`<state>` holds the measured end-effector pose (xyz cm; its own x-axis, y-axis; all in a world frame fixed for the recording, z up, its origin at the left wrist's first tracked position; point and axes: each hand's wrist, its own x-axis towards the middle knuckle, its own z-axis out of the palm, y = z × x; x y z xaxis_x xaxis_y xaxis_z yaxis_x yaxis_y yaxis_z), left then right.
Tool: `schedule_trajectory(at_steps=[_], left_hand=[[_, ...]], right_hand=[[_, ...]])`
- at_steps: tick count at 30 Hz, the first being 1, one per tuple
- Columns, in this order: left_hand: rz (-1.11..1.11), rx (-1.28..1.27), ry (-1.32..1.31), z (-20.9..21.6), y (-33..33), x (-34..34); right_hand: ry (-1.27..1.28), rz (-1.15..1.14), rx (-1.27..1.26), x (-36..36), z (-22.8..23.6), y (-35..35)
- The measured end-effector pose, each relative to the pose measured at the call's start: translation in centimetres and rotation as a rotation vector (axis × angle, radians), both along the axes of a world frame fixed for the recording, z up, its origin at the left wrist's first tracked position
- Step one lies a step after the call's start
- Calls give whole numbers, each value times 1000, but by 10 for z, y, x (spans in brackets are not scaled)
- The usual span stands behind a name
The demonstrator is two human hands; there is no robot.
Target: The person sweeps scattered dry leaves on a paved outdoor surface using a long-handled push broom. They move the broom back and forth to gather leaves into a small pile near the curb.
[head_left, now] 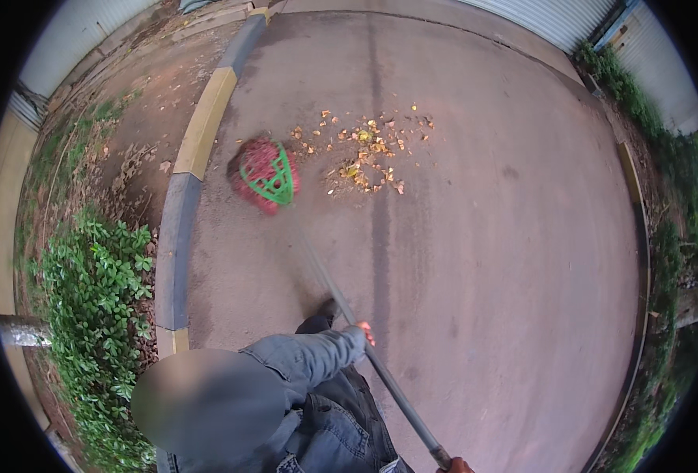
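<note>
A long-handled broom (396,390) with a grey pole slants across the lower middle. Its broom head (268,175), red bristles in a green fan-shaped frame, is on the pavement beside the kerb, slightly blurred. My left hand (367,334) is wrapped round the pole partway down, the grey sleeve reaching across from the lower left. At the bottom edge my right hand (458,466), partly cut off, grips the pole's upper end. Scattered yellow and brown leaves (373,146) lie to the right of the bristles, apart from them.
A kerb (177,236) painted yellow and dark grey runs along the left, with a leafy green shrub (93,299) and bare soil behind it. Another kerb (639,213) and plants border the right. Pale corrugated sheeting (550,20) stands at the far end. My dark shoe (330,308) shows below the pole.
</note>
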<state>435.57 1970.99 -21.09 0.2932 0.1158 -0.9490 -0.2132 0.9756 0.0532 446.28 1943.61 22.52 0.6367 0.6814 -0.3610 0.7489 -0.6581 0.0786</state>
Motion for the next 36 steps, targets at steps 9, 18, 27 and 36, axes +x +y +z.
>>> schedule_trajectory(at_steps=[9, 18, 27, 36], left_hand=[[-83, 23, -33, 108, 30, 27], [37, 287, -124, -38, 177, -127], [-51, -76, 7, -17, 122, -101], [12, -122, -71, 82, 105, -84]], right_hand=[[27, -44, -56, 23, -12, -29], [139, 86, 62, -60, -34, 130], [9, -31, -33, -100, -17, 118], [12, -21, -149, -92, -11, 79]])
